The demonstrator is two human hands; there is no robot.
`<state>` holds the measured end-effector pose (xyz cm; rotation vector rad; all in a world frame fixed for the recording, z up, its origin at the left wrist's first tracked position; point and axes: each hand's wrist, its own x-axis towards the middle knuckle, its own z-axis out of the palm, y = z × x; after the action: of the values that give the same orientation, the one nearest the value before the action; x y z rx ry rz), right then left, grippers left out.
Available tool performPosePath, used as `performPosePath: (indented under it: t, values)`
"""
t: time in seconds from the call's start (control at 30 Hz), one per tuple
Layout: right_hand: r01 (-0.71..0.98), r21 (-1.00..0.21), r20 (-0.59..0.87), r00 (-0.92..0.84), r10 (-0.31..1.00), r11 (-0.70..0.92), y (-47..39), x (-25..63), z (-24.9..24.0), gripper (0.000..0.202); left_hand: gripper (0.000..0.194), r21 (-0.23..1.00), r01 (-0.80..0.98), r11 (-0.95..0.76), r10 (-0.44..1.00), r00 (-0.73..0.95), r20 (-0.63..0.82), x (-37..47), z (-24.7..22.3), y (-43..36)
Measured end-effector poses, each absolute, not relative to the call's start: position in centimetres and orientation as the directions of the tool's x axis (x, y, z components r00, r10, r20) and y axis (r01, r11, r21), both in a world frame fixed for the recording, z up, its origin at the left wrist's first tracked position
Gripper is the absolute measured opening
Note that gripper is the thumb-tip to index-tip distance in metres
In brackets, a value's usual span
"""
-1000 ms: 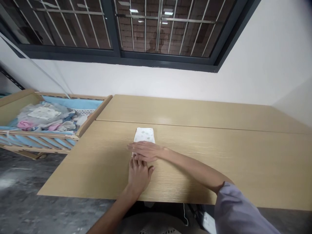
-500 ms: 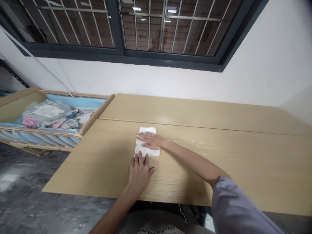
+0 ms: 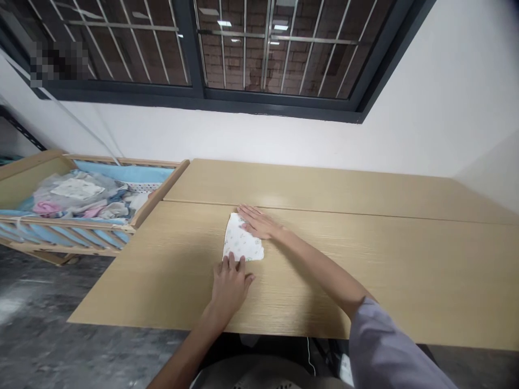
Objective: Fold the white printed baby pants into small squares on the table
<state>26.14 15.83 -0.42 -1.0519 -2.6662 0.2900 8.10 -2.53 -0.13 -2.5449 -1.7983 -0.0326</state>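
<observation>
A small white cloth [image 3: 240,241] with a faint printed pattern lies flat, apparently folded, on the wooden table [image 3: 332,259]. Across its upper right corner rests my right hand [image 3: 259,221], fingers stretched out flat and pointing left, covering that corner. At the cloth's lower edge is my left hand [image 3: 231,278], palm down with fingers spread. Its fingertips touch or just overlap the near edge of the fabric. Neither hand grips anything.
Left of the table stands a wooden crib [image 3: 158,197] with blue lining, holding a pile of clothes and plastic-wrapped items [image 3: 79,189]. Behind the table are a white wall [image 3: 284,140] and a dark-framed window [image 3: 275,102] with bars. A white cable [image 3: 310,356] hangs below the near edge.
My right hand has slid from the cloth's middle up and toward its upper right corner, baring more of the printed surface. My left hand stays at the near edge.
</observation>
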Motion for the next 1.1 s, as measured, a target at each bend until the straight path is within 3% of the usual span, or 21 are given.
performPosePath:
  t: [0.1, 0.23, 0.37, 0.53, 0.67, 0.87, 1.0, 1.1]
  values:
    - [0.663, -0.280, 0.235, -0.654, 0.719, 0.694, 12.6, 26.9, 1.0, 0.057, 0.041, 0.035, 0.920, -0.389, 0.921, 0.388, 0.037, 7.2, 0.4, -1.7]
    - [0.629, -0.292, 0.207, -0.694, 0.689, 0.721, 7.4, 27.9, 1.3, 0.041, 0.028, 0.128, 0.880, -0.458, 0.888, 0.458, 0.030, 4.9, 0.9, 0.1]
    - [0.644, -0.196, 0.216, -0.708, 0.673, 0.740, 4.0, 28.7, -0.8, 0.031, 0.024, 0.224, 0.820, -0.527, 0.849, 0.519, 0.098, 2.4, 0.9, 2.1]
    - [0.705, -0.134, 0.308, -0.638, 0.706, 0.696, 2.7, 28.2, -2.6, 0.027, 0.026, 0.193, 0.792, -0.578, 0.816, 0.563, 0.135, 1.5, 0.0, 3.2]
    - [0.742, -0.276, 0.282, -0.545, 0.789, 0.611, 1.7, 27.3, -1.5, 0.017, 0.028, 0.173, 0.802, -0.572, 0.820, 0.552, 0.152, 1.7, -0.2, 2.5]
    - [0.702, -0.561, 0.218, -0.384, 0.897, 0.438, 1.9, 26.5, 0.8, 0.012, 0.024, 0.258, 0.794, -0.550, 0.834, 0.508, 0.214, 2.0, 0.7, 3.2]
    - [0.680, -0.658, 0.181, -0.275, 0.944, 0.324, 4.8, 26.2, 1.5, 0.016, 0.028, 0.221, 0.852, -0.475, 0.869, 0.415, 0.269, 3.0, 1.0, 6.6]
    - [0.712, -0.653, 0.187, -0.178, 0.966, 0.258, 7.5, 26.0, 1.4, 0.018, 0.032, 0.191, 0.884, -0.426, 0.885, 0.364, 0.291, 4.0, 0.8, 9.7]
